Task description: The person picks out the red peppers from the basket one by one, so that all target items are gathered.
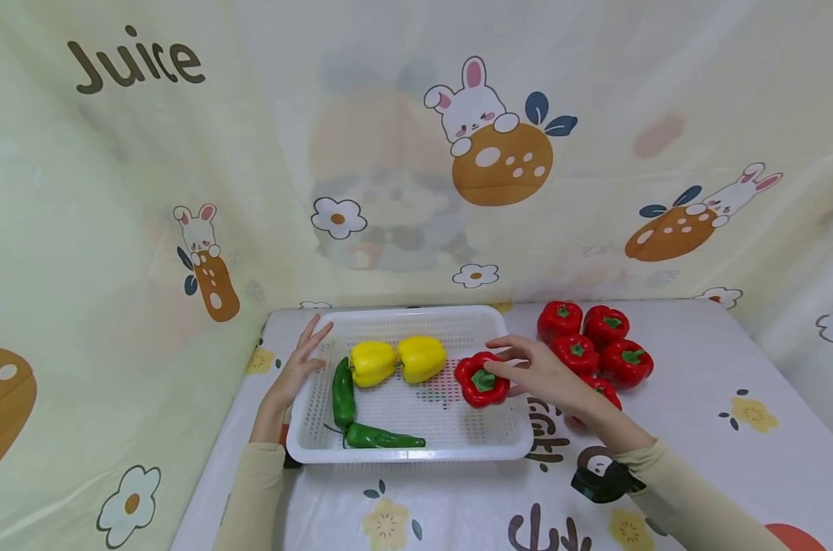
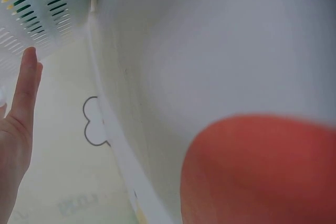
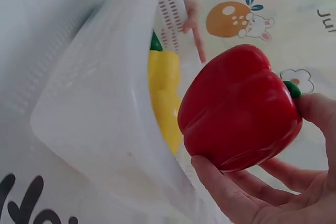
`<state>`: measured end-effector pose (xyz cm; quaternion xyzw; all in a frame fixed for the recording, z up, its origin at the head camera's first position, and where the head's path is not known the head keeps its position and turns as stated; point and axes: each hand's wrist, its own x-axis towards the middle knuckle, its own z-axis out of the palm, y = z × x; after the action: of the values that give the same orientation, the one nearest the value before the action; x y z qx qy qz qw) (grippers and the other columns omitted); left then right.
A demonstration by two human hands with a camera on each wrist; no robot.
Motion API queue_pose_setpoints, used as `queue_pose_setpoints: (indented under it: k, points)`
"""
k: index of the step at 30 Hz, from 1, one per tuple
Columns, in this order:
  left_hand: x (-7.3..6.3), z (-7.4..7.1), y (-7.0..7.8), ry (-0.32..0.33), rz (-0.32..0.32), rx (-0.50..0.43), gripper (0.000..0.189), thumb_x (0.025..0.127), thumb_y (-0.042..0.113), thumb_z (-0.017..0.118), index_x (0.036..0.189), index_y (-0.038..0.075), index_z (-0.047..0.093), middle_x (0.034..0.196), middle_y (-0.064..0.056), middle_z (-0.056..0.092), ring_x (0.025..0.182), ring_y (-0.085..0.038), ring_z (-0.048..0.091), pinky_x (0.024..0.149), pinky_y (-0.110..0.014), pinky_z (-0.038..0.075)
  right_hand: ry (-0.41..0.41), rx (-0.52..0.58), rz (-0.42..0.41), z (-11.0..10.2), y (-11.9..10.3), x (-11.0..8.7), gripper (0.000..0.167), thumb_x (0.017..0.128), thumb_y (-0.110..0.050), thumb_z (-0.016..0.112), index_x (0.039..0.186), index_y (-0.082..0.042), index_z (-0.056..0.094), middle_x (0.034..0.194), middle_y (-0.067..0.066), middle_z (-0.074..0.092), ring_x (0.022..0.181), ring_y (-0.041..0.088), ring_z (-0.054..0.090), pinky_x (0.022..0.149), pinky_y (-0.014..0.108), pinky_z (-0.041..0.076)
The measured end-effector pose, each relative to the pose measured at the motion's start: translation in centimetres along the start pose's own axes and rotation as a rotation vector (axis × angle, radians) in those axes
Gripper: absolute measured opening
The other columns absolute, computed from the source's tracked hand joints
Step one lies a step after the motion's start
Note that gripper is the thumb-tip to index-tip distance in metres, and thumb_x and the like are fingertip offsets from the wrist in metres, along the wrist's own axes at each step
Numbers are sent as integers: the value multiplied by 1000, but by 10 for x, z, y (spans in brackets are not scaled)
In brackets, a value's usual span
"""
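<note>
My right hand (image 1: pixel 543 375) pinches a red bell pepper (image 1: pixel 468 380) over the right part of a white perforated basket (image 1: pixel 409 457). In the right wrist view, the thumb is at its green stem and the fingertips are under its other end. My left hand (image 1: pixel 292 379), fingers extended, is at the basket's left rim. Two yellow bell peppers (image 1: pixel 422 358) lie side by side inside the basket. Along its left side is a long green pepper (image 1: pixel 344 394), and another green pepper (image 1: pixel 385 438) lies by the front wall.
Several red bell peppers (image 1: pixel 626 364) are grouped on the patterned tablecloth (image 1: pixel 692 451) to the right of the basket. A printed curtain (image 1: pixel 389 153) hangs behind the table and at both sides. Something red and blurred (image 2: pixel 268 171) fills the lower right of the left wrist view.
</note>
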<state>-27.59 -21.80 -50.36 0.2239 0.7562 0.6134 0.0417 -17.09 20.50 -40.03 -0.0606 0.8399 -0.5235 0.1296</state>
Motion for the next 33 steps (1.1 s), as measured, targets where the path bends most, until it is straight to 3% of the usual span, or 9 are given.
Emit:
queue_pose_setpoints:
  k: [5, 14, 21, 27, 33]
  points:
    - [0, 0, 0, 4, -16, -6, 63, 91, -10, 42, 152, -1, 31, 166, -9, -5, 149, -35, -10, 113, -64, 4, 42, 17, -27, -15, 5, -2, 62, 94, -36, 64, 143, -2, 46, 130, 25, 57, 111, 36, 62, 74, 40, 58]
    - [-1, -3, -4, -4, -30, -23, 62, 92, -11, 41, 152, -2, 29, 165, -10, -9, 148, -33, -14, 113, -65, 1, 116, -5, 20, -45, 10, -15, 66, 95, -38, 63, 146, -3, 42, 131, 26, 54, 104, 30, 63, 76, 41, 58]
    - [-2, -1, -2, 0, -37, -14, 63, 92, -10, 41, 153, 1, 30, 166, -7, -7, 149, -32, -11, 114, -63, 5, 155, 11, 51, -64, 13, -25, 69, 97, -39, 59, 148, 0, 35, 142, 30, 41, 114, 41, 56, 80, 46, 56]
    - [-4, 2, 20, -16, -46, -25, 61, 90, -13, 40, 150, -7, 28, 164, -17, -9, 148, -39, -12, 112, -66, 4, 191, 24, 61, -82, 21, -31, 71, 100, -39, 53, 151, 2, 26, 149, 32, 28, 123, 50, 46, 77, 43, 57]
    - [-6, 5, 35, -26, -52, -24, 61, 90, -13, 39, 150, -9, 27, 164, -18, -9, 148, -39, -11, 113, -66, 4, 220, -5, 79, -100, 33, -37, 72, 102, -41, 47, 152, 4, 22, 147, 34, 28, 126, 52, 42, 75, 39, 58]
